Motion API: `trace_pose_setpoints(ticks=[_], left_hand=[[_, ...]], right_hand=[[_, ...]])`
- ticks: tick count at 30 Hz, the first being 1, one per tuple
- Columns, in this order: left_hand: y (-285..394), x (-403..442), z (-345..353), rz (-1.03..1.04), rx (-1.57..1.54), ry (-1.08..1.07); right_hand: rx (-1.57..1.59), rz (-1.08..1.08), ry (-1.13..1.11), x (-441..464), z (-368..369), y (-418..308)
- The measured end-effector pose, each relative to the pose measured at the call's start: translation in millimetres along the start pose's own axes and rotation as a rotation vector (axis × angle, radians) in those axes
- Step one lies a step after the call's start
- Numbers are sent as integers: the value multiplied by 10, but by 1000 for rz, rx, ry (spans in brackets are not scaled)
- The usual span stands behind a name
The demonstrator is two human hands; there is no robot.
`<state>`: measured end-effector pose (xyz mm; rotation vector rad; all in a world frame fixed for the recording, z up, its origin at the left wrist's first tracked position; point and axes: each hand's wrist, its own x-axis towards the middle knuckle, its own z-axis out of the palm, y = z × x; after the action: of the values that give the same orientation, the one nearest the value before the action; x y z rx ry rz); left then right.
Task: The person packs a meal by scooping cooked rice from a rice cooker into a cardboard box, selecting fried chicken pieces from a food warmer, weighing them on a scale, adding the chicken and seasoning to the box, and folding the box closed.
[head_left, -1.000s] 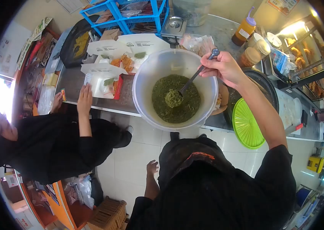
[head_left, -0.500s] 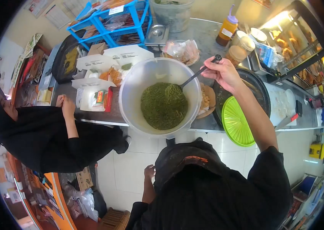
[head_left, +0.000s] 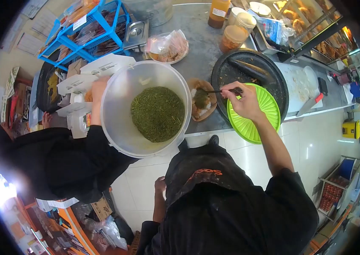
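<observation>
Right fingers (head_left: 231,94) pinch the slim black ladle (head_left: 214,91), for steadiness, we judge, right of the round translucent tub (head_left: 119,111); left fingers (head_left: 159,184) unclear.

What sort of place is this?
Most likely the kitchen counter of a small takeaway: there's a big plastic tub of green mixture, open white boxes, and a lit display case of what looks like fried food.

From where I stand it's black all over, a loose plain shirt (head_left: 235,225) with a wide short sleeve (head_left: 292,191) on the right arm! And there's a worn, dark apron-like front (head_left: 199,159), orange-red lettering (head_left: 206,172) arching across it, rounded dark shoes (head_left: 214,140) peeking out beyond
</observation>
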<state>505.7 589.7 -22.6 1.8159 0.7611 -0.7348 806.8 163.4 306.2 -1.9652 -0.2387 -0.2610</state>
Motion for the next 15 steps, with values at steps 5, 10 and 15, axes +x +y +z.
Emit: trace_pose_setpoints(ticks=[5, 10, 15], left_hand=[[124, 205, -41, -54, -89, 37], [213, 253, -34, -37, 15, 79], [275, 73, -5, 20, 70, 73]], right_hand=[[-95, -48, 73, -130, -15, 27], [-18, -56, 107, -144, -15, -8], [132, -113, 218, 19, -139, -448]])
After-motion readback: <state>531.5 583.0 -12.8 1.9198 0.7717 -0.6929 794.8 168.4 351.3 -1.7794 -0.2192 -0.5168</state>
